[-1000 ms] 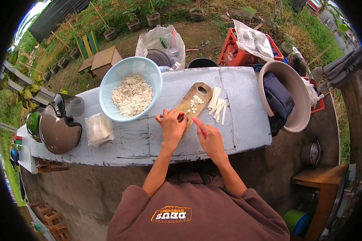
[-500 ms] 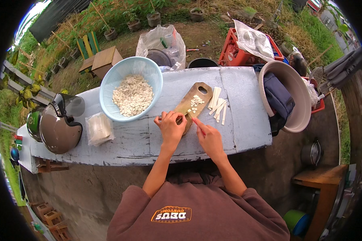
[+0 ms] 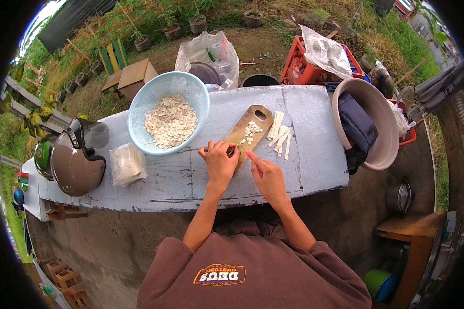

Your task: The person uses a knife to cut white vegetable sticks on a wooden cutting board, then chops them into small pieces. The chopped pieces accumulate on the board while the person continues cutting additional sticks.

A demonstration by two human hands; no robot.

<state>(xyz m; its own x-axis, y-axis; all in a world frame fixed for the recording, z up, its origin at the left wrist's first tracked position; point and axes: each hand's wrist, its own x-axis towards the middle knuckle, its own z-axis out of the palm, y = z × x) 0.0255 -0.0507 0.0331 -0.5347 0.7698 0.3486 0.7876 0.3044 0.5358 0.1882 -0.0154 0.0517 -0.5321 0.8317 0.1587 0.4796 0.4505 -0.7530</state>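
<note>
A wooden cutting board with a handle hole lies at a slant on the table in front of me. My left hand is closed at its left edge, fingers bent and pinched over the board; what they hold is hidden. In my right hand is a slim red-handled knife, pointing at the board beside the left fingertips. Its blade is hard to make out. Small pale cut squares sit on the board's upper part. Right of the board lie several pale flat strips.
A light blue basket full of pale pieces stands left of the board. Nearby are a clear plastic packet and a brown helmet. A beige tub holding a dark bag is at the table's right end. Beyond stands a red crate.
Very little differs. My left hand has shifted slightly to the right; the knife stays close to its fingertips, and the pieces and strips lie as before.
</note>
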